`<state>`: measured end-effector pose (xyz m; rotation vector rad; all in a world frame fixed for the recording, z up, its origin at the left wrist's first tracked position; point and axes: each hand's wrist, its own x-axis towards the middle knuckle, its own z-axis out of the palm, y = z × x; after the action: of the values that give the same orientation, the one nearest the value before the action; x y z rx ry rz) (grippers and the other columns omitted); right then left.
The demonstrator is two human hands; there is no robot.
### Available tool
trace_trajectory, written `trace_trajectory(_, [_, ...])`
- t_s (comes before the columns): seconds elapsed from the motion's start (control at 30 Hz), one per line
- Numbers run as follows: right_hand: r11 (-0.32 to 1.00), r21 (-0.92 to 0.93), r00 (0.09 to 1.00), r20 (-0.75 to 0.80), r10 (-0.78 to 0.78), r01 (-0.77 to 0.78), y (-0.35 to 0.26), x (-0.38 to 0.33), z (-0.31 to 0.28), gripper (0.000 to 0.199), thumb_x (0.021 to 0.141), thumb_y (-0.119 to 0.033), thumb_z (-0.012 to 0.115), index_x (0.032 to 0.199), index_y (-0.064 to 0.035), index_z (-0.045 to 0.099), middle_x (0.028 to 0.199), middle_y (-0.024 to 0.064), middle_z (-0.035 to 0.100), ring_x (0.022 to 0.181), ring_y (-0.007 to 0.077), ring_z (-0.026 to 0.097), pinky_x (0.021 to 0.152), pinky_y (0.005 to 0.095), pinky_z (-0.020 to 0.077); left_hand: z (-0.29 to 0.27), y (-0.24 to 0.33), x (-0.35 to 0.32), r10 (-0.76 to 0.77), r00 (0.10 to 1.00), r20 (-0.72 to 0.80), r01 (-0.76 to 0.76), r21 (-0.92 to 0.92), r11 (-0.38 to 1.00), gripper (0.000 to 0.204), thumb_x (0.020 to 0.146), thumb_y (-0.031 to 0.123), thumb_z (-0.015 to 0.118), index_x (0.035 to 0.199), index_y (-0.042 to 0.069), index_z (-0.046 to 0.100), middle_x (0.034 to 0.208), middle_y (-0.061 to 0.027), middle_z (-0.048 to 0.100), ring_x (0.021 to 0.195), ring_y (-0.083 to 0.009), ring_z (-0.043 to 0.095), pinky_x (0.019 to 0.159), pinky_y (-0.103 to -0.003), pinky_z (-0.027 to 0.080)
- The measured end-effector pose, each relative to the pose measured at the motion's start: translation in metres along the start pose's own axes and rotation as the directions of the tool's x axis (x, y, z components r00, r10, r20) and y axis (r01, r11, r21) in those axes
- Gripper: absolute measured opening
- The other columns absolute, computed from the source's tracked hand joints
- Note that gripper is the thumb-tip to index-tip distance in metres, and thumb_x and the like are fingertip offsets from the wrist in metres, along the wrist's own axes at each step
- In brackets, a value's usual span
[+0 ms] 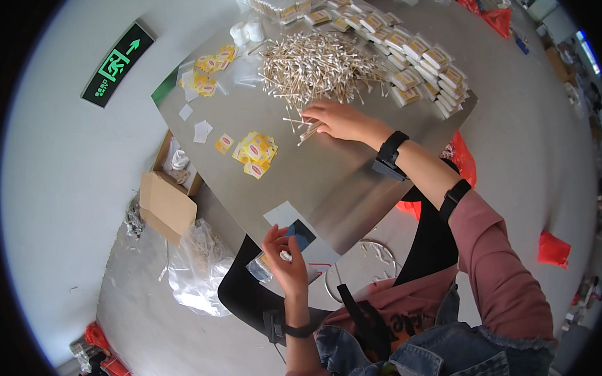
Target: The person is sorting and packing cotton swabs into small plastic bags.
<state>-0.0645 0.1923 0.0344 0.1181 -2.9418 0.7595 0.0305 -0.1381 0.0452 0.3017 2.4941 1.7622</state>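
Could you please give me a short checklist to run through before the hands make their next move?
1. Right hand at the near edge of the swab pile: ok.
2. Swabs under its fingers firmly gripped, not just touched: cannot tell.
3. Clear packet at the left hand, by the table's near edge: ok.
4. Packet's opening clear for swabs: cannot tell, the hand covers much of it.
5. Yellow cards apart from the swab pile: ok, they lie nearer the person.
6. Yellow cards all gathered in one heap: not ok, one lies apart and others lie farther off.
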Motion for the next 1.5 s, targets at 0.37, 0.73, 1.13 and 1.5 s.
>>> trace_trajectory(0.37, [0.975,-0.054,0.952,-0.208,-0.224,0.218,-0.016,-0.078,0.02,0.014,0.079,0.0,0.067,0.092,-0.0034,0.067,0.094,0.0041,0.065,0.09,0.0238,0.063,0.074,0.036,0.0538,0.054,0.028,0.086,0.135,0.962,0.238,-0.206,0.302,0.931,0.033,0.082,0.0,0.069,0.114,0.003,0.062,0.103,-0.014,0.064,0.097,-0.0308,0.063,0.084,-0.04,0.051])
trace_trajectory(0.73, [0.973,-0.009,0.947,-0.229,-0.225,0.229,-0.024,-0.094,0.029,0.014,0.078,-0.007,0.066,0.093,-0.0068,0.068,0.096,0.0012,0.063,0.095,0.0213,0.059,0.082,0.0332,0.0521,0.11,0.015,0.158,0.112,0.938,0.328,-0.306,0.631,0.712,0.021,0.078,0.009,0.074,0.096,0.008,0.065,0.092,-0.0093,0.063,0.096,-0.0312,0.06,0.078,-0.043,0.051])
trace_trajectory(1.13, [0.949,0.233,0.967,-0.19,-0.171,0.214,-0.045,-0.094,0.04,0.026,0.077,0.002,0.07,0.101,-0.0061,0.07,0.103,0.0042,0.065,0.1,0.0244,0.06,0.082,0.0349,0.052,0.09,0.005,0.094,0.201,0.922,0.33,-0.309,0.317,0.897,0.019,0.08,0.007,0.072,0.099,0.007,0.07,0.092,-0.0086,0.067,0.088,-0.0297,0.06,0.078,-0.04,0.049])
trace_trajectory(1.5, [0.986,0.046,0.982,-0.109,-0.155,0.161,0.0,-0.101,0.007,0.018,0.081,0.003,0.065,0.096,-0.007,0.065,0.1,0.0053,0.063,0.1,0.0286,0.06,0.086,0.0414,0.0476,0.104,0.005,0.063,0.377,0.887,0.266,-0.45,0.319,0.834,0.02,0.076,0.003,0.076,0.093,0.004,0.066,0.1,-0.0079,0.069,0.093,-0.0297,0.063,0.08,-0.04,0.051])
